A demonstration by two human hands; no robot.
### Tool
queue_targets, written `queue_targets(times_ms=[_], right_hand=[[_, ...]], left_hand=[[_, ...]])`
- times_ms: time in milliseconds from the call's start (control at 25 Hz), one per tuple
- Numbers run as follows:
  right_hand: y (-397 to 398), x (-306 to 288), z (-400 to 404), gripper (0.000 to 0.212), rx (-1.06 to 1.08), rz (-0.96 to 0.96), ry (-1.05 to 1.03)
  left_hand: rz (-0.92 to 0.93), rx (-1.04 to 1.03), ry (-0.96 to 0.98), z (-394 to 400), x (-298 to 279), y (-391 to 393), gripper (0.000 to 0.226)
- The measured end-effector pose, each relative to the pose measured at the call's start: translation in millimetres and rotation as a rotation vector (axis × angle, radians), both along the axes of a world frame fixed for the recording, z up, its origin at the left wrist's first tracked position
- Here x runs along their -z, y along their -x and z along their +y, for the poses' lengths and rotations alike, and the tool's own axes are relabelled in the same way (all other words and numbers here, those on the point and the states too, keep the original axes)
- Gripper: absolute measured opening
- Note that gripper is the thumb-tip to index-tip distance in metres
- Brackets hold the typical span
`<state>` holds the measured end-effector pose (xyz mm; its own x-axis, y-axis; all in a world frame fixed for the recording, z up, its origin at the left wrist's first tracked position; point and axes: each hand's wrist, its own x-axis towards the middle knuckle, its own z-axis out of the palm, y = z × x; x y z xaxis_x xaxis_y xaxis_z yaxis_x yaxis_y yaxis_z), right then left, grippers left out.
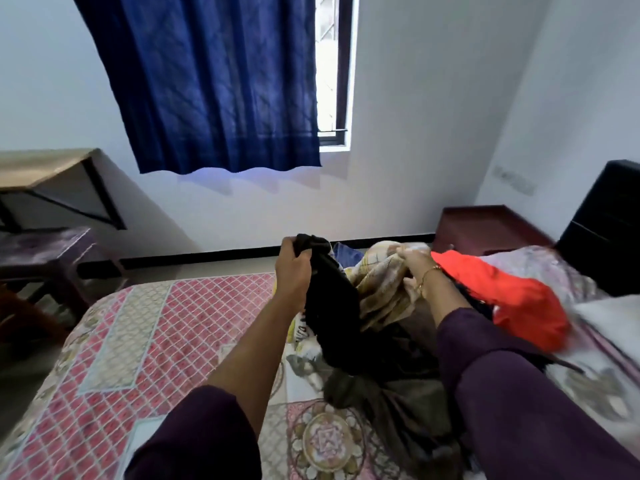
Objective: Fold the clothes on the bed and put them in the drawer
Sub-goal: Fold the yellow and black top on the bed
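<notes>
Here the left hand (292, 263) grips a black garment (332, 306) hanging lengthwise downward.

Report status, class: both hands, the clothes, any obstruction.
Left hand grips black garment, lifted. Right hand pinches checked cloth. Orange garment unfolded on pile.

Clothes pile (391, 299) lies on the bed's (138, 341) right (nightstand (485, 226) behind).

The right hand (412, 263) was blurred, its fingers buried in a checked cloth (379, 289). An orange garment (512, 299) was smeared by motion. The black garment (332, 306) hid clothes beneath it.
</notes>
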<state>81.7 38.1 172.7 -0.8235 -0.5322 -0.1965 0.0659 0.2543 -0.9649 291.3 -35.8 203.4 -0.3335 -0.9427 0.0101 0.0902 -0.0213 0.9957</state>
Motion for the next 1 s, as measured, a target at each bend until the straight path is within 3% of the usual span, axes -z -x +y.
queue_targets(times_ms=[120,200,280,400,480,520,600,640,760,800,920,1000], right_hand=[[-34.9,-18.7,19.4,0.043,-0.344,0.079,-0.200],[-69.2,-28.1,23.2,0.049,-0.558,0.243,-0.287],[-97.0,-33.3,20.6,0.057,-0.653,0.294,-0.222],[-118.4,-53.3,19.2,0.065,-0.674,-0.038,0.013],[-136.2,-65.0,12.3,0.046,-0.663,-0.172,0.051],[-148.7,-72.7,5.2,0.029,-0.641,-0.049,0.037],[-176.4,-89.1,-13.4,0.031,-0.554,0.198,0.031],[-192.9,-99.5,-21.8,0.032,-0.537,0.176,0.127],[-236.8,-128.8,-43.2,0.032,-0.571,-0.179,0.497],[-252.1,-136.8,-46.6,0.031,-0.617,-0.284,0.560],[-287.6,-151.2,-53.9,0.033,-0.727,-0.512,0.653],[-296.6,-160.3,-58.2,0.044,-0.751,-0.577,0.700]], left_hand=[[-0.031,0.030,-0.032,17.4,7.8,11.4,0.016],[-0.020,0.045,-0.042,28.8,0.3,12.7,0.013],[0.008,0.041,-0.011,34.7,-19.0,5.7,0.009],[0.100,0.039,-0.035,31.9,-52.8,-28.1,0.013],[0.154,0.080,-0.106,24.0,-69.7,-61.1,0.011],[0.166,0.133,-0.135,20.2,-78.5,-80.5,0.011],[0.177,0.218,-0.148,13.9,-91.7,-116.9,0.019],[0.155,0.182,-0.119,8.7,-93.3,-134.0,0.024],[-0.105,-0.137,0.094,-15.9,-84.3,-182.4,0.030],[-0.257,-0.231,0.180,-27.3,-77.0,-200.2,0.044],[-0.698,-0.217,0.381,-46.8,-69.6,-237.7,0.083],[-0.712,-0.169,0.427,-50.6,-74.6,-250.7,0.081]])
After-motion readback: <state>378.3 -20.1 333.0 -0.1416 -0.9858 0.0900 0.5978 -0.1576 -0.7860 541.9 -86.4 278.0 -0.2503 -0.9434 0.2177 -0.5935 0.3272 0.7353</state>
